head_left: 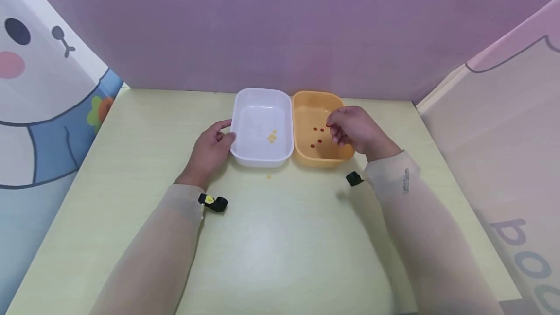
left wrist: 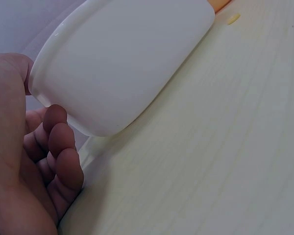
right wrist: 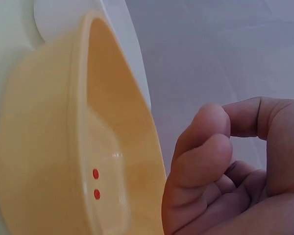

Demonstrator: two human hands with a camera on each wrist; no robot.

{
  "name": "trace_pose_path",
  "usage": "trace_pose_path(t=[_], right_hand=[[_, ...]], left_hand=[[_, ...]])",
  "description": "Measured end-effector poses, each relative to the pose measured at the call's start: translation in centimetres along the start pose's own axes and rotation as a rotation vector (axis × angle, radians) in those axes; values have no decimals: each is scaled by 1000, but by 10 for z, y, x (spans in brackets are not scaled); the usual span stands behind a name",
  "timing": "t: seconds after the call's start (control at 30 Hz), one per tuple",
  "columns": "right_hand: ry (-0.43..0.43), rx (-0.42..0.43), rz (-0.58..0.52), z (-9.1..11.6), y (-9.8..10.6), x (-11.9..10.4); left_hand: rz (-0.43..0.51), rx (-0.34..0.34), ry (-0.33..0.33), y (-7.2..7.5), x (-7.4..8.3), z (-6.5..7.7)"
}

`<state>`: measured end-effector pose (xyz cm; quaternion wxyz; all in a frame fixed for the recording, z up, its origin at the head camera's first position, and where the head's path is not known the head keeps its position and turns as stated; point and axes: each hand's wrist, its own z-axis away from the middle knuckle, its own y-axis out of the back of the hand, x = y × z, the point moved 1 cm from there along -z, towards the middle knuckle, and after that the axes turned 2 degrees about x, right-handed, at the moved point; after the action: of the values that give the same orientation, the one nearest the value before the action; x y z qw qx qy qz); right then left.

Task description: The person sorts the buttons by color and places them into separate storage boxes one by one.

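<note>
My left hand (head_left: 212, 152) grips the left rim of a white plastic tray (head_left: 249, 155), thumb at the near left corner. In the left wrist view its other fingertips (left wrist: 68, 169) curl beside the tray's outer wall. Several small yellow discs (head_left: 271, 137) lie on that tray's floor. My right hand (head_left: 356, 130) is over the right side of an orange tray (head_left: 323, 162), thumb and index finger together. A small red disc (head_left: 327, 125) shows at those fingertips in the head view; the right wrist view hides it. Several red discs (head_left: 319, 141) lie inside the orange tray.
The trays stand side by side near the back of the pale table (head_left: 262, 247), before a purple wall (head_left: 280, 28). One yellow disc (head_left: 269, 177) lies on the table in front of the white tray. Printed panels stand left and right.
</note>
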<state>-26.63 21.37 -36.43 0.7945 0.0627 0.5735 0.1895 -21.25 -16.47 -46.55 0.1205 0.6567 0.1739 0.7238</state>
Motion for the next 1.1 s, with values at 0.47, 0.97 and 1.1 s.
trace_pose_path(t=[0.47,0.97,1.1], right_hand=[[-51,26,29,-19,5,-2],[-93,54,90,-26,4,-2],[-96,50,96,-24,2,-1]], left_hand=[[-3,8,9,0,3,2],[2,-3,1,1,4,4],[2,-4,-5,1,3,3]])
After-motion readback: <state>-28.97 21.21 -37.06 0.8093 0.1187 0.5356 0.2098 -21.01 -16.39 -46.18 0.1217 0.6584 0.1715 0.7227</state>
